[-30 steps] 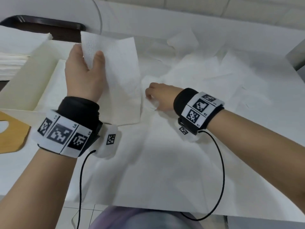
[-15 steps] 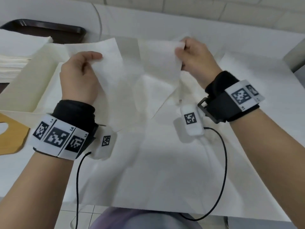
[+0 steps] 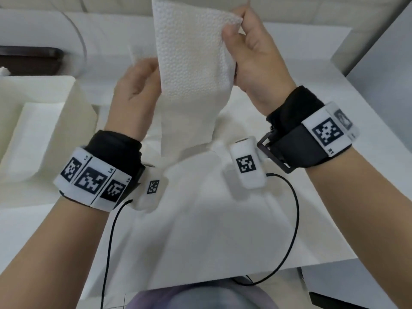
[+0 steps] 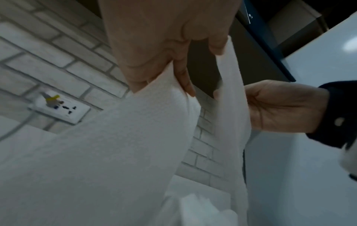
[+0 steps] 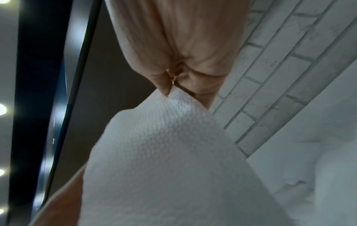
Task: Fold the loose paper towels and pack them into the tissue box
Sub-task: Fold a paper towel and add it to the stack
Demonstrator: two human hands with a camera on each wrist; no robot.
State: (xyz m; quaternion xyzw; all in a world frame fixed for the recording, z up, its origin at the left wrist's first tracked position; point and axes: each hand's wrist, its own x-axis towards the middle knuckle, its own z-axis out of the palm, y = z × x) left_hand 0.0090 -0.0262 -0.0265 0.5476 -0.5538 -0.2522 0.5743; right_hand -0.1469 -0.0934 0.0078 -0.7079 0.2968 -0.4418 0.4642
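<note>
A white embossed paper towel hangs upright in the air between both hands. My right hand pinches its top right corner between thumb and forefinger; the right wrist view shows this pinch on the towel. My left hand holds the towel's left edge lower down, fingers behind the sheet. In the left wrist view, my left hand pinches the towel. The cream tissue box stands open at the left with folded towels inside.
More loose white towels lie spread on the white table under the hands. A dark tray sits at the back left. A tiled wall with a socket runs behind. The table's near edge is close to my body.
Both hands have lifted the towel off the table and come closer together. The sheet that was spread wide now hangs narrower and upright. The right hand has climbed to the top corner.
</note>
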